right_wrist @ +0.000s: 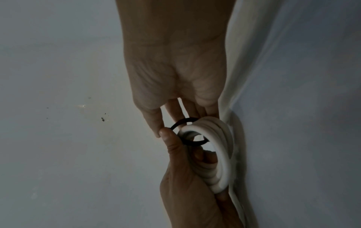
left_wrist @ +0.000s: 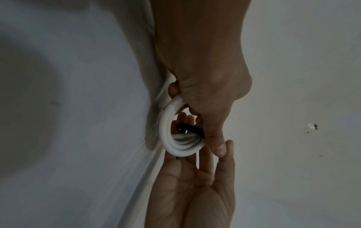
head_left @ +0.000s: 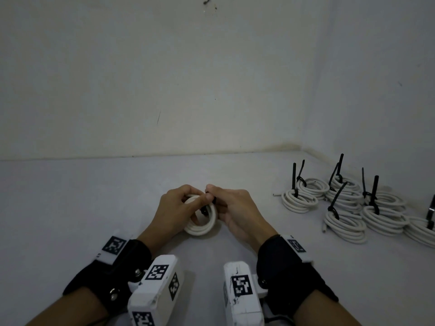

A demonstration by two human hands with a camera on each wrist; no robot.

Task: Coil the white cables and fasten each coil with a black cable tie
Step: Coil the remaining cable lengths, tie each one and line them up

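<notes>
Item 1, step in hand: fastening. One white coil (head_left: 202,216) sits at centre of the grey surface (head_left: 70,208), between both hands, with a black cable tie (right_wrist: 188,132) looped round its strands but not drawn tight; the loop stands visibly slack in the right wrist view. Judged next move: feed or pull the tie's tail through its head until the band cinches the strands, while the coil is kept from springing apart.

Item 2, left hand (head_left: 175,209): at 9 o'clock of the coil, fingers curled round the coil's rim, the thumb pressed over the strands next to the tie.

Item 3, right hand (head_left: 237,208): at 3 o'clock of the coil, thumb and forefinger pinched on the tie at the coil's top edge; remaining fingers loosely extended behind the coil.

Item 4, finished coils (head_left: 343,203): a cluster at 2 o'clock, well apart from the hands, each bound with a black tie whose tail stands upright.

Item 5, wall (head_left: 188,78): at 12 o'clock, pale, lightly marked.
</notes>
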